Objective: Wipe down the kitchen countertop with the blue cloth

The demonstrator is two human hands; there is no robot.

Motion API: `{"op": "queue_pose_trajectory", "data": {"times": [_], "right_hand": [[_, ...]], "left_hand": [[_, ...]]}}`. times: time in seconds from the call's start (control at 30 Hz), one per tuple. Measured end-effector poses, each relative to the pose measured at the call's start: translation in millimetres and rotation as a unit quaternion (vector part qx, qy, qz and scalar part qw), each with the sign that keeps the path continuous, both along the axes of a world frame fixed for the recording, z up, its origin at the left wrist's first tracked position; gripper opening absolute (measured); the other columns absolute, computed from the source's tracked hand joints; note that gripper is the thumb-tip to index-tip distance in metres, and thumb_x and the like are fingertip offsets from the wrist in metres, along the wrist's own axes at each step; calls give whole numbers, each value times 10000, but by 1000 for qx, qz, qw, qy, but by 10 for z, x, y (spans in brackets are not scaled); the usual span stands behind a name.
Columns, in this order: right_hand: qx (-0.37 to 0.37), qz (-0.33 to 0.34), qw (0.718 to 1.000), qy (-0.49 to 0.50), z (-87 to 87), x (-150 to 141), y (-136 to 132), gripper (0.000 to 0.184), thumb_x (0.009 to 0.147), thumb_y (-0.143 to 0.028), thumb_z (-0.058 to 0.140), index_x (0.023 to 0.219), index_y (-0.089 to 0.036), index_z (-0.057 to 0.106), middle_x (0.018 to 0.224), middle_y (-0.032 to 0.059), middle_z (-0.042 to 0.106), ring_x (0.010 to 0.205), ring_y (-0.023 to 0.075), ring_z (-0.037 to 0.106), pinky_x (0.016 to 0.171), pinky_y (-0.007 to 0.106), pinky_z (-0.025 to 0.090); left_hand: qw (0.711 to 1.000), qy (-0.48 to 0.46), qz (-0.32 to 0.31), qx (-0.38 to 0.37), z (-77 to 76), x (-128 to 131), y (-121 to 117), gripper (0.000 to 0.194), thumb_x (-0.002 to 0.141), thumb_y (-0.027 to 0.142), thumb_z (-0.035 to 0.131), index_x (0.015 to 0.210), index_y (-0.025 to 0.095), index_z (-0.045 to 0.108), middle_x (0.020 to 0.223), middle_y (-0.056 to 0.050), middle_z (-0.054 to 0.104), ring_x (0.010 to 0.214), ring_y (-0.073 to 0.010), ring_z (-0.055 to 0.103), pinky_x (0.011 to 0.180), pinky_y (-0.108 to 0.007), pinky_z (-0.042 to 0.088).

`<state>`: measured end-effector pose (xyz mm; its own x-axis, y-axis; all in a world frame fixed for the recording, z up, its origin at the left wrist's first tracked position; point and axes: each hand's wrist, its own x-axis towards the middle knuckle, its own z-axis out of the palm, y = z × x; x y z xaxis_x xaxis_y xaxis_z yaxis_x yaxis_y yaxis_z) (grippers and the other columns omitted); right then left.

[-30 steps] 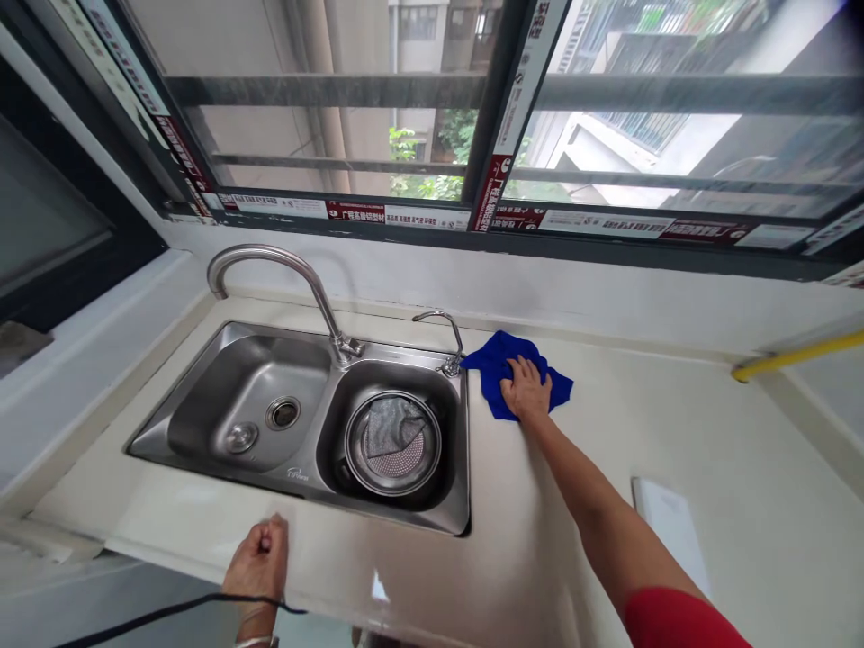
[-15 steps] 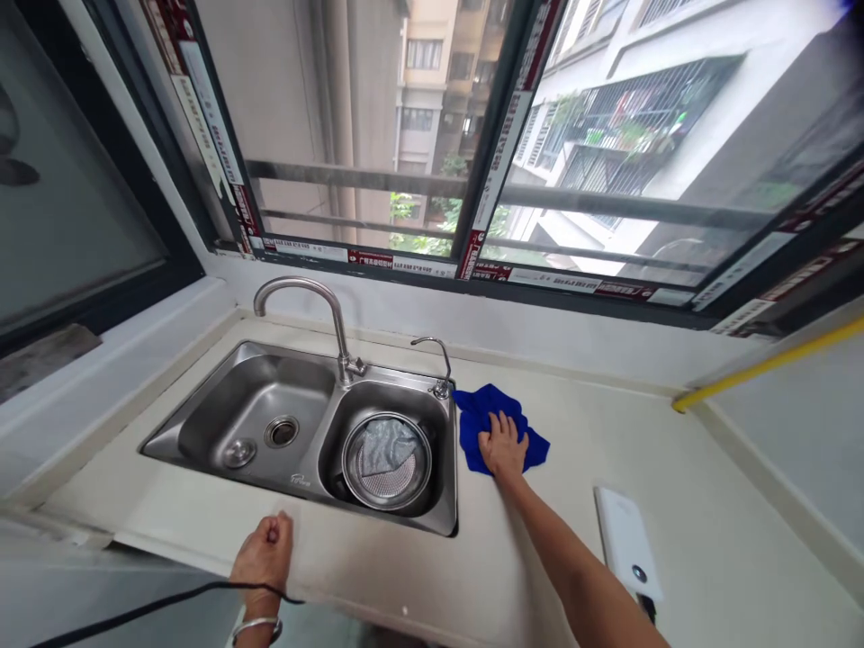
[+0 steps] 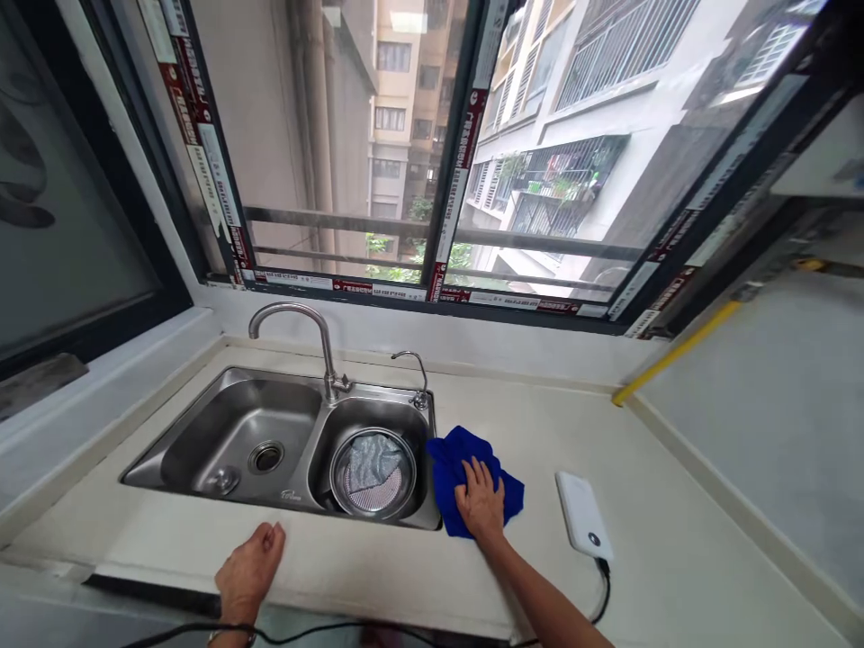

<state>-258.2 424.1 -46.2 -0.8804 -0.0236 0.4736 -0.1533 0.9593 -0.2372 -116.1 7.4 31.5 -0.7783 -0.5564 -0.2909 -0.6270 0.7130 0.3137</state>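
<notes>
1. Careful: the black cord [image 3: 603, 596] runs by the right forearm [image 3: 530, 580]; a sideways sweep could snag it and drag the white device [image 3: 579, 508], right of the grip.
2. Blue cloth [image 3: 445, 486] directly under the right hand [image 3: 481, 495], fingers spread, not clutching; sink [image 3: 427, 521] just left.
3. Left hand [image 3: 248, 567], farther left, curled closed.

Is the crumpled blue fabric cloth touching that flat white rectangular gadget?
Apart. The head view shows a strip of cream countertop between the blue cloth under the right hand and the white gadget.
</notes>
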Motion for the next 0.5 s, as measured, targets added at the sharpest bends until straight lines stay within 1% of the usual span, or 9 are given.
{"op": "queue_pose_trajectory", "data": {"times": [0.1, 0.17, 0.23, 0.3, 0.4, 0.5], "right_hand": [[15, 6, 1000, -21, 3, 188, 24, 618, 845, -216, 410, 1459, -259, 472, 1480, 131, 514, 1383, 361, 449, 1122, 664, 282], [22, 13, 999, -40, 32, 279, 38, 613, 838, -207, 422, 1445, -262, 489, 1497, 112, 498, 1396, 343, 434, 1142, 642, 267], [26, 17, 998, -61, 77, 330, 42, 597, 832, -199, 432, 1420, -257, 515, 1510, 97, 486, 1409, 325, 418, 1159, 617, 250], [23, 12, 996, -80, 128, 338, 36, 580, 824, -197, 448, 1394, -251, 538, 1515, 88, 481, 1416, 312, 404, 1171, 597, 232], [8, 13, 995, -97, 197, 276, 44, 582, 807, -200, 476, 1383, -249, 541, 1520, 79, 476, 1424, 301, 385, 1183, 580, 203], [-2, 47, 993, -108, 260, 129, 129, 588, 789, -194, 492, 1373, -236, 544, 1522, 77, 473, 1428, 289, 371, 1195, 564, 172]], "left_hand": [[996, 27, 80, 20, -23, -16, -60, 512, 917, 608, 289, 889, 255, 659, 839, -108, 700, 775, -307, 639, 664, -354, 404], [989, 53, 134, 24, -24, -33, -85, 520, 902, 620, 296, 923, 257, 668, 858, -114, 703, 726, -298, 618, 648, -356, 411], [984, 73, 161, 28, -12, -48, -95, 526, 889, 629, 293, 947, 257, 661, 904, -113, 708, 677, -280, 588, 647, -358, 418], [986, 67, 149, 34, 3, -59, -95, 519, 870, 640, 306, 946, 256, 646, 925, -109, 706, 637, -262, 560, 653, -358, 425], [990, 40, 132, 28, 10, -72, -99, 532, 846, 674, 314, 932, 251, 625, 861, -108, 692, 564, -248, 525, 634, -364, 435], [991, 21, 127, 23, 2, -93, -126, 567, 821, 734, 332, 941, 254, 607, 797, -101, 676, 502, -247, 494, 595, -374, 429]]}}
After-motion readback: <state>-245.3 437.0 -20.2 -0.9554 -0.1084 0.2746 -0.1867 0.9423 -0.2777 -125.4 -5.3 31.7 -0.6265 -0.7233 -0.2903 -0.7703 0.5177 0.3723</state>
